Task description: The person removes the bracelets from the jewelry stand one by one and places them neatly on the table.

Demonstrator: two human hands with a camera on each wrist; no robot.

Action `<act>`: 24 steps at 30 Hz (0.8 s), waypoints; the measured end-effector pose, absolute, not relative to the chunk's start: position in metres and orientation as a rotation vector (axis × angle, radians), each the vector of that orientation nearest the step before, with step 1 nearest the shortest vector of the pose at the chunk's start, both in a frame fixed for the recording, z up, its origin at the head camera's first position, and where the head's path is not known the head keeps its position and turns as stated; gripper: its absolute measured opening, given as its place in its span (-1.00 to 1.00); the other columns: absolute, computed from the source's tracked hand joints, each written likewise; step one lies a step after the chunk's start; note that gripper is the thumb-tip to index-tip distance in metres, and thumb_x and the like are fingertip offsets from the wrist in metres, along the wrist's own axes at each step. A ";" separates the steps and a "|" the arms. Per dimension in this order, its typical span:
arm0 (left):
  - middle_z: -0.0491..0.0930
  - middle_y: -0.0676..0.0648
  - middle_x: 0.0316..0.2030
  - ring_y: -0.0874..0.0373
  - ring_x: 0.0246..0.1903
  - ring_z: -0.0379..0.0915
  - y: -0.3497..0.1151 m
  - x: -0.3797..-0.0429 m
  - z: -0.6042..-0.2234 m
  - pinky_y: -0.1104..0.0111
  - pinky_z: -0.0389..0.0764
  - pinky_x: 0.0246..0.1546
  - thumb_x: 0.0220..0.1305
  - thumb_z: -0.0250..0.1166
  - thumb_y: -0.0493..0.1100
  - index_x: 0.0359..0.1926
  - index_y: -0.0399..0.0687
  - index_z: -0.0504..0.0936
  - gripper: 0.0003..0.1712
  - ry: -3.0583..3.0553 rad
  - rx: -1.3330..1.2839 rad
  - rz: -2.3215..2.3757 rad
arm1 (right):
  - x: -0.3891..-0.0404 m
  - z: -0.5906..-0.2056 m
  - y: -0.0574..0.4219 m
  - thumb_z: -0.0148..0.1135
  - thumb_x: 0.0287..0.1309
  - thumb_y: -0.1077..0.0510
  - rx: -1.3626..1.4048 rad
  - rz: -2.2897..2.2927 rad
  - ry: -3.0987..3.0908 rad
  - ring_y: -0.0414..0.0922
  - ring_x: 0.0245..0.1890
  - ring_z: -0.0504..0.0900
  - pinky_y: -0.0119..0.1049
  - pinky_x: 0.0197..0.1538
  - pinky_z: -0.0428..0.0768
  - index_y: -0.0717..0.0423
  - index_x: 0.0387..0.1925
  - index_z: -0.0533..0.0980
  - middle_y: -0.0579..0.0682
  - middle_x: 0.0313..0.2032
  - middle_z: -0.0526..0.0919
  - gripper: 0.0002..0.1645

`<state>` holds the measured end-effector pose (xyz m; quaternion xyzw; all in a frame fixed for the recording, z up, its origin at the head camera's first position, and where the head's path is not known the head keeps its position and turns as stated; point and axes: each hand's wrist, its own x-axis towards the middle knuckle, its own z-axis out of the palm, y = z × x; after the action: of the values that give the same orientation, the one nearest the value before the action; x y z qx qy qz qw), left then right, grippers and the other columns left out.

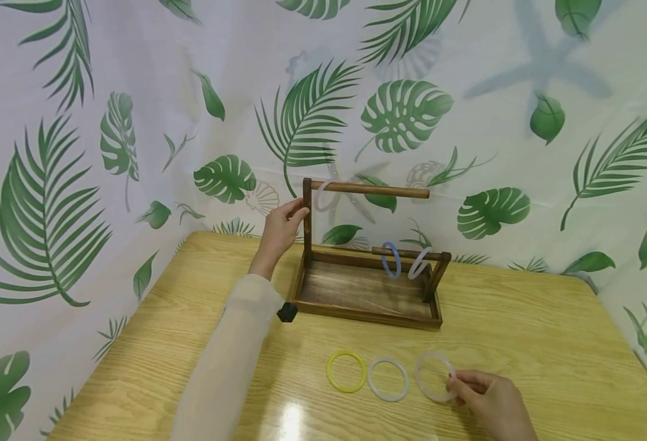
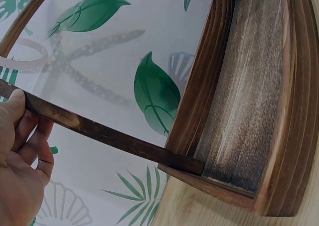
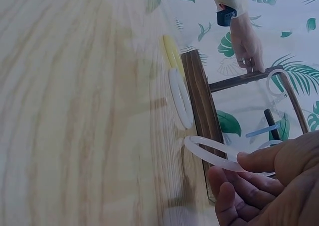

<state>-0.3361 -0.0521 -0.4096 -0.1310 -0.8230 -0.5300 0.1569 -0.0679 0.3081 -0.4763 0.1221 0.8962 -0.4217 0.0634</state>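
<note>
"At the lower right of the head view, what is being held?"

"A translucent ring, tilted. The right hand pinches its edge between thumb and fingers, closed just enough to grip the thin band."

"What lies beside it?"

"To its left on the table, a white ring, then a yellow ring, both flat."

"And the other hand?"

"Near the middle of the frame, the left hand pinches the upright post of a dark wooden rack, thumb on one side, fingers on the other."

"Does the rack carry anything?"

"A pale pink ring hangs around the upper bar, near the post. Right of centre, a blue ring and a whitish ring hang around the lower bar. Behind, leaf-print cloth fills the top of the frame."

"Which step does this look like?"

"Picking up a ring while steadying the rack, I judge. The next move seems to call for a firm hold on the post, raising the translucent ring and lining its opening up with a bar's free end."
</note>
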 end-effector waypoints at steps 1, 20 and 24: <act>0.68 -0.27 0.11 -0.11 0.09 0.59 -0.052 -0.336 -0.410 0.08 0.57 0.15 0.54 0.24 -0.16 0.27 -0.29 0.62 -0.58 -2.355 -0.375 -1.518 | -0.068 -0.477 0.308 0.34 0.39 0.16 0.363 -1.274 2.708 -0.12 -0.40 0.75 -0.37 -0.32 0.65 0.43 -0.02 0.68 0.06 -0.36 0.81 -0.64; 0.69 -0.27 0.08 -0.10 0.04 0.61 -0.053 -0.337 -0.411 0.09 0.59 0.11 0.53 0.25 -0.16 0.24 -0.31 0.64 -0.60 -2.337 -0.384 -1.528 | -0.066 -0.489 0.311 0.36 0.36 0.03 0.341 -1.115 2.732 -0.20 -0.43 0.66 -0.36 -0.34 0.59 0.42 -0.10 0.69 -0.06 -0.43 0.77 -0.56; 0.70 -0.27 0.08 -0.10 0.04 0.61 -0.052 -0.337 -0.411 0.09 0.59 0.11 0.53 0.25 -0.16 0.25 -0.31 0.64 -0.59 -2.337 -0.378 -1.531 | -0.066 -0.491 0.309 0.35 0.35 0.10 0.363 -1.146 2.712 -0.19 -0.46 0.65 -0.39 -0.38 0.55 0.43 -0.08 0.69 -0.10 -0.46 0.75 -0.61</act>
<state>-0.3369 -0.0522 -0.4110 -0.1324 -0.8182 -0.5360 0.1604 -0.0662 0.3088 -0.4905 0.1219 0.9108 -0.3847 0.0873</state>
